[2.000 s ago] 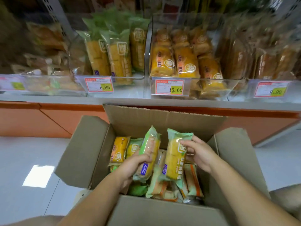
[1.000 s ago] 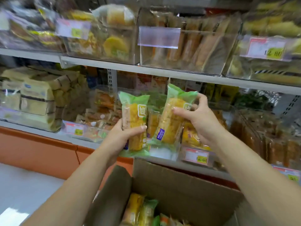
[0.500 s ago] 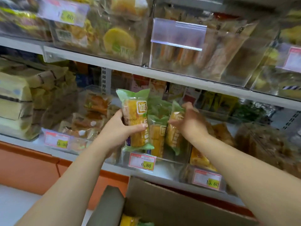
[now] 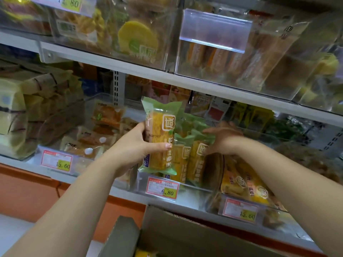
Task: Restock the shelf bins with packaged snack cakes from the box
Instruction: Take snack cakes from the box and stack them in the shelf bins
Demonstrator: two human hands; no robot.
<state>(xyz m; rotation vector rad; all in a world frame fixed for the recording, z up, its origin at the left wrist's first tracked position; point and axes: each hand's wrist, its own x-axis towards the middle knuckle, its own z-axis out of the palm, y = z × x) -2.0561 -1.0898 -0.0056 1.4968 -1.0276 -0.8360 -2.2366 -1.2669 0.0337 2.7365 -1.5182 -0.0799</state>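
Packs (image 4: pixel 194 160) with green tops stand across the front of the clear bin (image 4: pixel 196 191) tagged 6.80 (image 4: pixel 163 188), right behind the upright green-wrapped snack cake (image 4: pixel 160 138) that your left hand (image 4: pixel 135 147) grips round its middle. Your right hand (image 4: pixel 224 140) reaches into that bin over the packs' tops, too blurred for you to tell whether it pinches one or only presses. Below, the open cardboard box (image 4: pixel 185 236) sits near the shelf, and a bin of yellow packs (image 4: pixel 241 180) stands just right.
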